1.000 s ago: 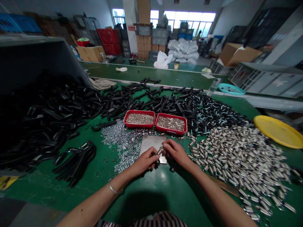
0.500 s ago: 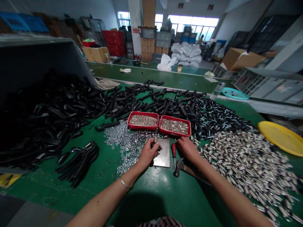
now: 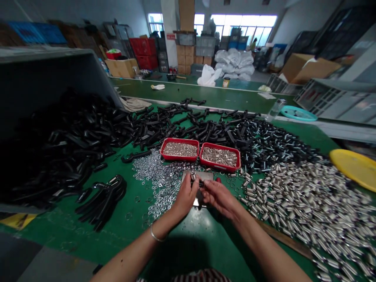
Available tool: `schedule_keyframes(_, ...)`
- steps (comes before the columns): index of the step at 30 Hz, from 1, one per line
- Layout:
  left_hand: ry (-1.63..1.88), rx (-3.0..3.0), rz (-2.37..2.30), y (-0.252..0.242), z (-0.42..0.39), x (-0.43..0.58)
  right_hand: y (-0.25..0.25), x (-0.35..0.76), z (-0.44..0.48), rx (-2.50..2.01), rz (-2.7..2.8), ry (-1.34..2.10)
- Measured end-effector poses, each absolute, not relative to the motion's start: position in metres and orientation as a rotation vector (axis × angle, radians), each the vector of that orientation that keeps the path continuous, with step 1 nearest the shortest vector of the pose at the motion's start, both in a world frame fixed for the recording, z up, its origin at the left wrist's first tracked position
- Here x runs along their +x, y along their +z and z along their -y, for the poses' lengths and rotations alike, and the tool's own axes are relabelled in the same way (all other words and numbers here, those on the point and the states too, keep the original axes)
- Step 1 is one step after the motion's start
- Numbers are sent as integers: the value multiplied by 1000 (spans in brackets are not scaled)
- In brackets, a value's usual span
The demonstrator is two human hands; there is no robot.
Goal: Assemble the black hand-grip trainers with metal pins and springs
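Note:
My left hand [image 3: 185, 196] is closed around a small part with a coiled or ridged metal end [image 3: 193, 176] and a dark end, held over a flat metal plate [image 3: 202, 175]. From the other side, my right hand [image 3: 219, 196] pinches at the dark end, its fingertips nearly meeting the left ones. Whether it also holds a separate tiny piece is hidden. Beneath my right hand, only the red handle [image 3: 218, 179] of a screwdriver shows. The hammer's wooden handle [image 3: 284, 239] sticks out under my right forearm; its head is covered.
Two red trays [image 3: 179, 158] of small metal pieces stand behind the plate. Metal rings [image 3: 161, 188] spread to the left, silver cylinders [image 3: 296, 192] to the right. Black handle-like parts [image 3: 100, 199] lie left and behind, spilling from a grey bin [image 3: 73, 66]. A yellow lid [image 3: 352, 168] lies far right.
My right hand has moved left from beside the right red tray to the part in my left hand. It now covers the hammer head and most of the screwdriver.

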State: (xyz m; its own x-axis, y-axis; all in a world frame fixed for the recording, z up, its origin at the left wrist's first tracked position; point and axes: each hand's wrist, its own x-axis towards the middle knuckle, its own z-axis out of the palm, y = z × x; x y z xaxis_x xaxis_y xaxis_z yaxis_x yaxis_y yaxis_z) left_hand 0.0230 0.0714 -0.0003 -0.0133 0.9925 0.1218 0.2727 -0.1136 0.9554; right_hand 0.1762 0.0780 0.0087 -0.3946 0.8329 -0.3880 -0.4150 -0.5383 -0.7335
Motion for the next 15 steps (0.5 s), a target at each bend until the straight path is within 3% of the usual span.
schedule_keyframes(6, 1126, 1571, -1426, 1, -70, 29, 4, 182, -69, -960, 886, 1931)
schedule_keyframes(12, 1093, 1525, -1323, 21, -68, 32, -3, 192, -64, -1173, 1733, 955)
schedule_keyframes(15, 1086, 1490, -1324, 20, -70, 30, -6, 192, -68, -1171, 2051, 645)
